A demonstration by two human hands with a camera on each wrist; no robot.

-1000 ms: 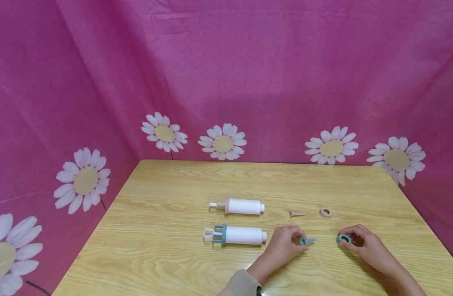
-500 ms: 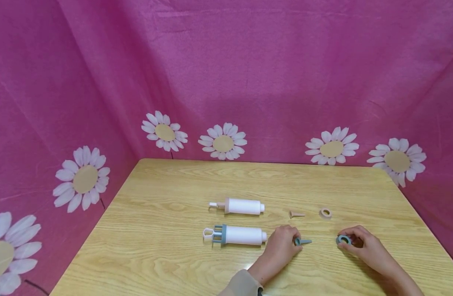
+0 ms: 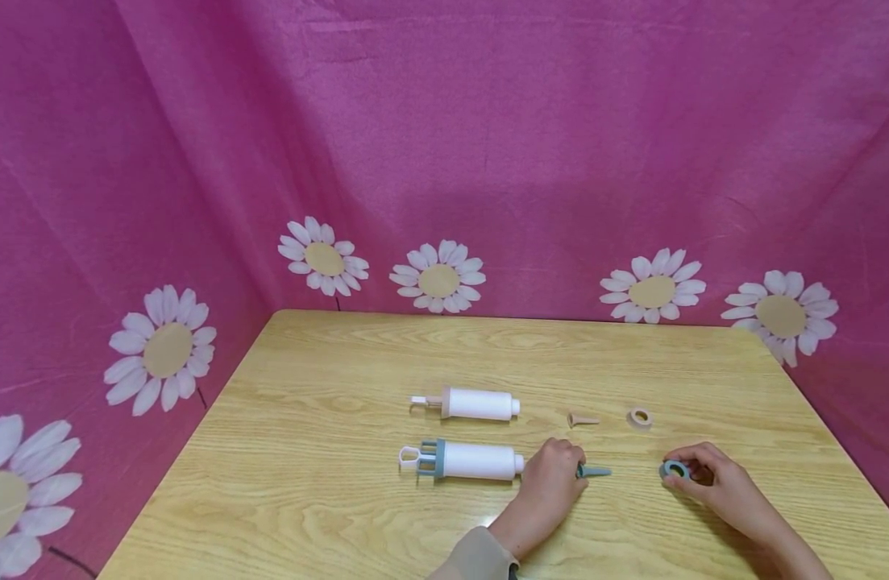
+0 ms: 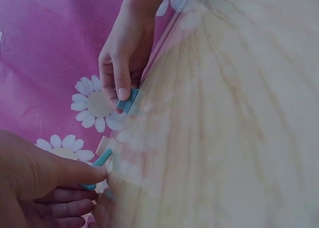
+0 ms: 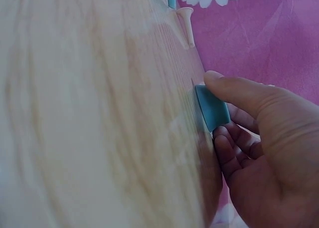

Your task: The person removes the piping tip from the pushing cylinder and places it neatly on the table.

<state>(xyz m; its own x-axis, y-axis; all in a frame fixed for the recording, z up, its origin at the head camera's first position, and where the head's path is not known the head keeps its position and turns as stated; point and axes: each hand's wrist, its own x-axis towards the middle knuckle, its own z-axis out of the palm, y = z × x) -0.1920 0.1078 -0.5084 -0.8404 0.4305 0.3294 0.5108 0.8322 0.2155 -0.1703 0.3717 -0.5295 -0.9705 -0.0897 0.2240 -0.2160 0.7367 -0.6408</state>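
Hands at the near edge of the wooden table (image 3: 328,354): the left hand (image 3: 549,483) pinches the wide end of a blue-grey nozzle (image 3: 595,472), which lies flat with its tip toward the right edge. The right hand (image 3: 712,479) grips a blue-grey ring (image 3: 675,469) (fingers curled round it) resting on the table nearer the right edge. Just left of the left hand lies a white syringe with a blue-grey collar (image 3: 462,461); toward the far edge lie a second white syringe (image 3: 467,403), a beige nozzle (image 3: 582,420) and a beige ring (image 3: 639,416).

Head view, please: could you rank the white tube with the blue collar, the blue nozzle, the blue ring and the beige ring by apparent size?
1. white tube with the blue collar
2. blue nozzle, partly hidden by the left hand
3. blue ring and beige ring: alike, not ranked
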